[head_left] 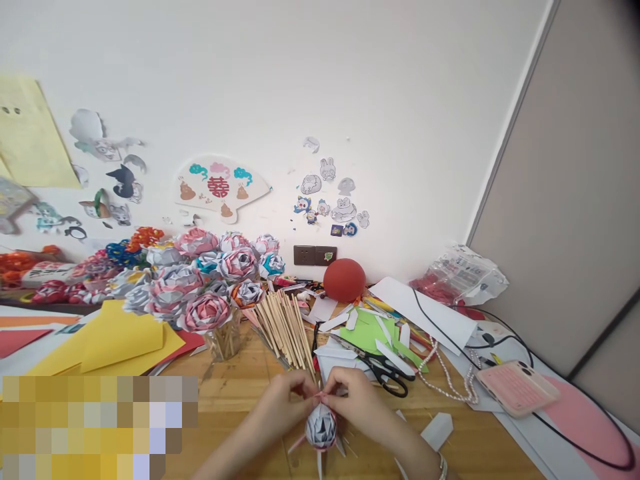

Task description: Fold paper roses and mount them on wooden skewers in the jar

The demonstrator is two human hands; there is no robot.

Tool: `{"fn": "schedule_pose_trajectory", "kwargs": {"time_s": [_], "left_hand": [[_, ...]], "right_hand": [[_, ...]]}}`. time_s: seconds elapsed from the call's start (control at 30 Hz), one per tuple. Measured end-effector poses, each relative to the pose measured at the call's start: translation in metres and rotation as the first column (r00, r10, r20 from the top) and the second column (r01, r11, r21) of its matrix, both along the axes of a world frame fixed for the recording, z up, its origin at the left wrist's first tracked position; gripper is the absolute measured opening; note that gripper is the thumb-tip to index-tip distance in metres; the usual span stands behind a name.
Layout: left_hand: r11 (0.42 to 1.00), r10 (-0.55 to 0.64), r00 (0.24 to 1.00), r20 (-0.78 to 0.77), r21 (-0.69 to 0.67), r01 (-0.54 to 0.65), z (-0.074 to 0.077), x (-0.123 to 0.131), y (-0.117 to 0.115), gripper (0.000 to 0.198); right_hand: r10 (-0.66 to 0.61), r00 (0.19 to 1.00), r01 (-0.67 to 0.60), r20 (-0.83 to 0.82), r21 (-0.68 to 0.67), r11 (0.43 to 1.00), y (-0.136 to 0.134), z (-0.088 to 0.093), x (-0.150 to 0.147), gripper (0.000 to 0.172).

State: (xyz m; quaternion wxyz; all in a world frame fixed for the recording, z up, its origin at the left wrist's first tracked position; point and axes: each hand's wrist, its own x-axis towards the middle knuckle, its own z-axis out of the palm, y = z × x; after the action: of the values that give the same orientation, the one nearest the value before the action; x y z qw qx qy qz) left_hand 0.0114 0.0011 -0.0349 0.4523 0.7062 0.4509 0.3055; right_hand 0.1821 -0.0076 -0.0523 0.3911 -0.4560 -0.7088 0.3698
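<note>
A folded paper flower bud (pixel 321 427), patterned grey, white and pink, is held over the wooden table (pixel 240 387) near its front edge. My left hand (pixel 283 403) pinches the bud's top from the left, fingers closed on it. My right hand (pixel 357 400) pinches the same top from the right; a bracelet shows at that wrist. Loose paper flaps hang below the bud.
Several finished paper roses (pixel 200 280) stand in a jar at the back left. Wooden sticks (pixel 285 327) lie behind my hands, black scissors (pixel 385 370) and paper scraps to the right. A pink phone (pixel 517 387), cables, yellow paper (pixel 115 340) and a red ball (pixel 344 280) surround them.
</note>
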Motion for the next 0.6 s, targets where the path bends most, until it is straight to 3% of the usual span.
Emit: {"fn": "schedule_pose_trajectory", "kwargs": {"time_s": [0.1,0.17,0.33,0.47,0.6], "left_hand": [[0.955,-0.031,0.961,0.276,-0.275,0.11,0.005,-0.007,0.005,0.042],[0.908,-0.059,0.948,0.313,-0.377,0.182,0.004,-0.011,0.007,0.043],[0.907,-0.092,0.942,0.323,-0.363,0.214,-0.007,-0.012,0.01,0.038],[0.908,-0.091,0.934,0.345,-0.357,0.22,-0.011,-0.008,0.012,0.04],[0.915,-0.074,0.926,0.369,-0.345,0.211,-0.015,-0.008,0.014,0.043]], "right_hand": [[0.022,0.993,-0.025,-0.114,-0.02,0.999,-0.002,0.006,0.001,0.004],[0.038,0.992,-0.04,-0.122,-0.015,0.999,-0.003,0.009,0.0,0.002],[0.071,0.992,-0.089,0.108,0.182,0.979,-0.01,0.012,-0.003,0.009],[0.136,0.951,-0.245,0.277,0.409,0.879,-0.01,0.013,-0.003,0.014],[0.157,0.918,-0.342,0.365,0.523,0.781,-0.007,0.012,0.001,0.023]]}}
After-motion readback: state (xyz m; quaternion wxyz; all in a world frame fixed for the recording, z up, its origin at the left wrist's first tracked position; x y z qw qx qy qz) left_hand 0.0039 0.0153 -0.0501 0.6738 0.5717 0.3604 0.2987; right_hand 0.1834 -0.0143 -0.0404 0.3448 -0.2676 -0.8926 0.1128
